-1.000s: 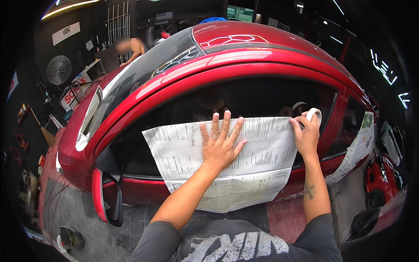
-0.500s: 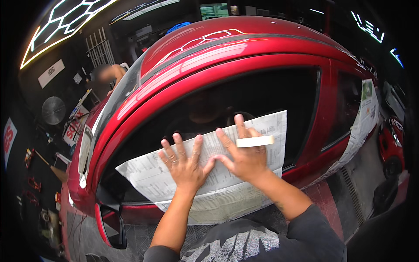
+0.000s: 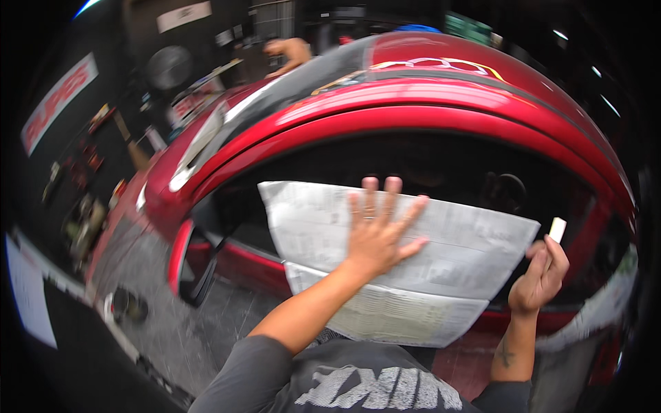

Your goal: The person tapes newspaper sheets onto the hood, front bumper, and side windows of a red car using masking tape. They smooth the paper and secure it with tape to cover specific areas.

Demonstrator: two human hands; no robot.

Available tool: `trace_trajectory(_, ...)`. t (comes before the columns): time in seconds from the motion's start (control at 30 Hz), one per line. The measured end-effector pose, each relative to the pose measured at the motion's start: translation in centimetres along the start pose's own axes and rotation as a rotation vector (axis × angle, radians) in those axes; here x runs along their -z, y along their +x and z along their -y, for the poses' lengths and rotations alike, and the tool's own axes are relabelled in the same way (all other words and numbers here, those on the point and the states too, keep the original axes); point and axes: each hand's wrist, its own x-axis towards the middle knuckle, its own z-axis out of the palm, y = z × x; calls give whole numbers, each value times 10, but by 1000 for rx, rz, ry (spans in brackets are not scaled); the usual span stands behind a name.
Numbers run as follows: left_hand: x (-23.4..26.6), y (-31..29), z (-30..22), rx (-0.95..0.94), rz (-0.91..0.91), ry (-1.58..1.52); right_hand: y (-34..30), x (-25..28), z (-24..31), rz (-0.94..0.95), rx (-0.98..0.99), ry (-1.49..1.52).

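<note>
A sheet of newspaper (image 3: 461, 248) lies against the dark side window (image 3: 468, 155) of a red car (image 3: 427, 96), its lower part hanging over the door. My left hand (image 3: 379, 237) presses flat on the paper with the fingers spread, two fingertips reaching past its top edge. Off the paper's right edge, my right hand (image 3: 538, 279) is raised, pinching a small cream-coloured flat block (image 3: 558, 229) between thumb and fingers. Motion blurs the picture somewhat.
The car's side mirror (image 3: 182, 258) sticks out at the left, below the window. More paper (image 3: 599, 303) covers the car's side at the right. Another person (image 3: 292, 51) leans over the car's far front. A round fan (image 3: 169, 67) stands by the wall.
My right hand has lifted off the newspaper and moved right, with the cream block now upright in its fingers. My left hand stays on the paper. The view has turned left.
</note>
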Motion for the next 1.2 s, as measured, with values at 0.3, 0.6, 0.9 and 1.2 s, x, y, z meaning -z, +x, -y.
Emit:
trace_trajectory(0.3, 1, -10, 19, 3, -84, 33, 58, -170, 48, 211, 673, 187)
trace_trajectory(0.6, 41, -60, 161, 295, -64, 235, 57, -152, 35, 290, 582, 259)
trace_trajectory(0.9, 96, 12, 74, 78, -382, -140, 68, -160, 35, 194, 530, 330)
trace_trajectory(1.2, 108, 70, 2, -107, -358, -543, 65, -152, 37, 147, 510, 301)
